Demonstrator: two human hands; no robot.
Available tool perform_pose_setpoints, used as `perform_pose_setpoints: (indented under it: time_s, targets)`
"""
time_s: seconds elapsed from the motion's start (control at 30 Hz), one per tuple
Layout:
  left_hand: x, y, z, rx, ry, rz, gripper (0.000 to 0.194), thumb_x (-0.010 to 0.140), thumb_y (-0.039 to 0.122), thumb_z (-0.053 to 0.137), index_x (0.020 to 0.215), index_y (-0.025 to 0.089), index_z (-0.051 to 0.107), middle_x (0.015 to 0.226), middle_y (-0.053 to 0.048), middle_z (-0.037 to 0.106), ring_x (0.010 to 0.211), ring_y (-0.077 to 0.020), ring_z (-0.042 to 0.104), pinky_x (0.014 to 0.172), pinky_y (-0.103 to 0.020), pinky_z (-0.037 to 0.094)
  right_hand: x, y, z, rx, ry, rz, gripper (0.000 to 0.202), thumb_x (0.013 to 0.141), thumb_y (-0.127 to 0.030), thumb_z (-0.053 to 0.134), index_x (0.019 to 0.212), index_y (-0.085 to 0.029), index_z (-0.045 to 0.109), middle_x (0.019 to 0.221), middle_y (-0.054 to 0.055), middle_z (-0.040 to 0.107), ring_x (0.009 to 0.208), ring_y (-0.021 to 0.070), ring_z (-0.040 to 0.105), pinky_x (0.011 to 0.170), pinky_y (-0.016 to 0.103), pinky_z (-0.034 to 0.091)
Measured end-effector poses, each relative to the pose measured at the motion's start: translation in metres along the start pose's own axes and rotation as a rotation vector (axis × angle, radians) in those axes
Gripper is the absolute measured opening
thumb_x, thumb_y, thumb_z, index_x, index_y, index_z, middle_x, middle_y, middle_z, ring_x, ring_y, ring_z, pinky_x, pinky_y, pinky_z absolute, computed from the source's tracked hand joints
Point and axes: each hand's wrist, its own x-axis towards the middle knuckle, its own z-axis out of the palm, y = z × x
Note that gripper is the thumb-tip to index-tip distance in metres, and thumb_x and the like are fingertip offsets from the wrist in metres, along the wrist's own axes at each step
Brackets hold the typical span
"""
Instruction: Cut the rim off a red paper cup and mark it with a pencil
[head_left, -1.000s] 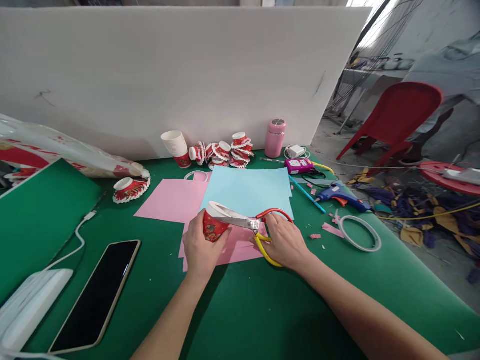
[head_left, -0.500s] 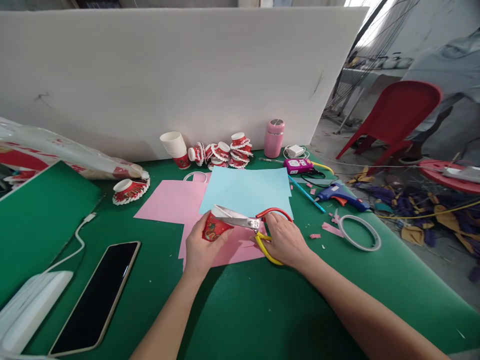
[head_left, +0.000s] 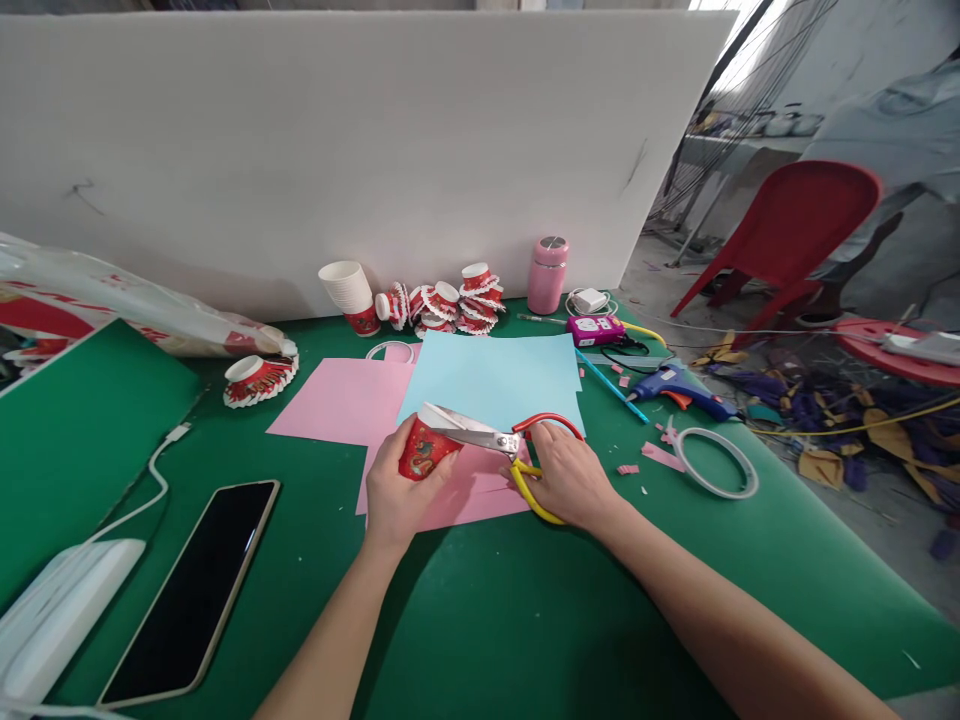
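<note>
One red paper cup [head_left: 424,452] is held at the near edge of the blue sheet [head_left: 491,375], tilted, its white rim band facing up and a dragon-like print on its red side. Compared with half a second ago, it has been turned slightly and more of the white band shows. The left hand [head_left: 397,490] grips it around the side; the right hand [head_left: 570,475] is closed around the red and yellow handles of the scissors [head_left: 510,442], whose slightly parted blades lie across the band.

Pink sheets [head_left: 337,395] lie left of the blue sheet and on its near side, all on a green tabletop [head_left: 465,620]. Beyond the blue sheet stand stacked cups [head_left: 350,290], fringed red cups [head_left: 450,300] and a pink bottle [head_left: 547,275], before a pale board [head_left: 337,150]. Right of it are a blue glue gun [head_left: 679,388] and a white ring [head_left: 720,493]; left and nearer, a phone [head_left: 191,590].

Far to its right, past the table, a person [head_left: 900,130] is by a red chair [head_left: 810,220], with purple and tan scraps [head_left: 840,415] on the floor.
</note>
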Motion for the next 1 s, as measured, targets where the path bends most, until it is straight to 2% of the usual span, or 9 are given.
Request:
perform_pose_setpoints:
  time_s: [0.13,0.37,0.57,0.67,0.83,1.0]
  targets:
    - [0.0011,-0.0020,-0.0003,-0.007,0.029,0.050,0.062,0.062,0.041,0.071,0.117,0.017,0.055,0.106,-0.010,0.062,0.096,-0.0234,0.060,0.082,-0.035,0.050,0.0003,0.0003,-0.0002,0.004,0.004,-0.001,0.031,0.081,-0.046,0.048,0.084,-0.016,0.049,0.072,0.006,0.057,0.066,0.0208,0.055,0.053,0.029,0.035]
    - [0.0016,-0.0014,0.0022,-0.099,0.079,-0.032,0.061,0.060,0.042,0.072,0.112,0.014,0.056,0.100,-0.009,0.063,0.088,-0.0216,0.062,0.079,-0.035,0.051,0.0013,0.0006,-0.0016,0.014,-0.008,0.009,0.030,0.080,-0.044,0.050,0.086,-0.015,0.050,0.075,0.007,0.058,0.068,0.0212,0.056,0.054,0.029,0.036]
    - [0.0010,0.0010,-0.0003,0.175,0.175,0.190,0.053,0.065,0.042,0.068,0.112,0.019,0.055,0.100,-0.008,0.062,0.094,-0.0233,0.059,0.082,-0.037,0.048,0.0000,-0.0005,0.0012,0.050,-0.009,0.009,0.030,0.081,-0.046,0.050,0.085,-0.016,0.049,0.074,0.006,0.059,0.067,0.0210,0.057,0.054,0.029,0.036]
    - [0.0004,0.0016,-0.0005,0.225,0.196,0.240,0.051,0.067,0.041,0.066,0.111,0.018,0.055,0.098,-0.009,0.062,0.092,-0.0235,0.059,0.081,-0.037,0.048,-0.0009,-0.0015,0.0015,0.061,-0.022,0.014,0.030,0.081,-0.045,0.051,0.085,-0.015,0.049,0.075,0.006,0.059,0.067,0.0209,0.057,0.054,0.029,0.036]
    - [0.0001,0.0020,0.0005,0.233,0.195,0.219,0.049,0.067,0.041,0.066,0.109,0.019,0.055,0.096,-0.008,0.061,0.091,-0.0237,0.059,0.081,-0.037,0.048,-0.0028,-0.0035,0.0010,0.080,-0.046,0.020,0.032,0.081,-0.047,0.051,0.085,-0.016,0.049,0.073,0.006,0.059,0.067,0.0211,0.058,0.055,0.029,0.036]
    - [0.0008,0.0027,0.0006,0.193,0.170,0.138,0.051,0.065,0.043,0.067,0.108,0.017,0.056,0.096,-0.009,0.062,0.090,-0.0236,0.059,0.079,-0.037,0.048,-0.0035,-0.0062,0.0021,0.104,-0.071,0.028,0.033,0.080,-0.046,0.053,0.088,-0.015,0.050,0.073,0.005,0.060,0.066,0.0208,0.059,0.054,0.028,0.035]
